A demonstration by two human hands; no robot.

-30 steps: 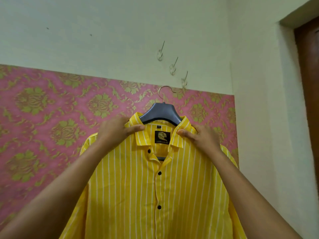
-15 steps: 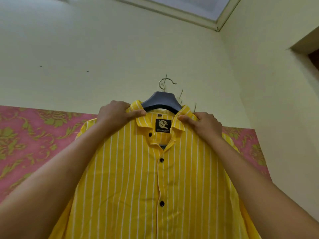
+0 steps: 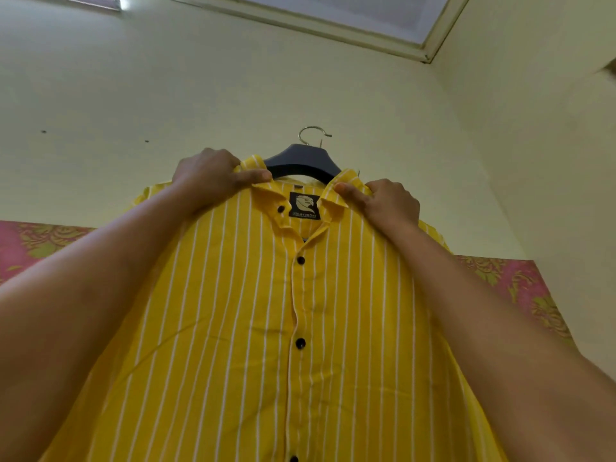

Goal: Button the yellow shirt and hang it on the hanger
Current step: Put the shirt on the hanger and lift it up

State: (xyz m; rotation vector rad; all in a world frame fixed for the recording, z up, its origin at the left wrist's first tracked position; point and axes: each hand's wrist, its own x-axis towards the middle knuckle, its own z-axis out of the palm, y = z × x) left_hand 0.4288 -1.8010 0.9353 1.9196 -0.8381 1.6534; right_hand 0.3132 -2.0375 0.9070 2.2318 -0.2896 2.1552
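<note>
Where the collar falls open on the yellow shirt [image 3: 253, 328], I can read a black neck label [image 3: 304, 205] with a pale bird's-head emblem and a line of small capitals beneath it; it seems to start "LUXURY", but the rest is too blurred for me to make out. The shirt is draped over a dark hanger [image 3: 301, 161], whose metal hook [image 3: 313, 134] stands up above the collar against the pale wall [image 3: 166, 95]. Below the label, the black buttons [image 3: 300, 343] down the placket are done up, while the topmost one beside the label sits unfastened.

My left hand [image 3: 210, 176] is closed on the collar and shoulder left of the label, thumb laid flat along the collar edge and pointing toward the label. My right hand [image 3: 386, 203] pinches the collar right of the label, index finger stretched inward along the fabric. Both forearms reach up and forward, flanking the shirt front.

Above the hanger the wall is bare up to the ceiling moulding [image 3: 333, 25]. A side wall [image 3: 533, 128] closes in to the right of the shirt, and pink patterned wallpaper [image 3: 520, 285] shows low on either side of it.
</note>
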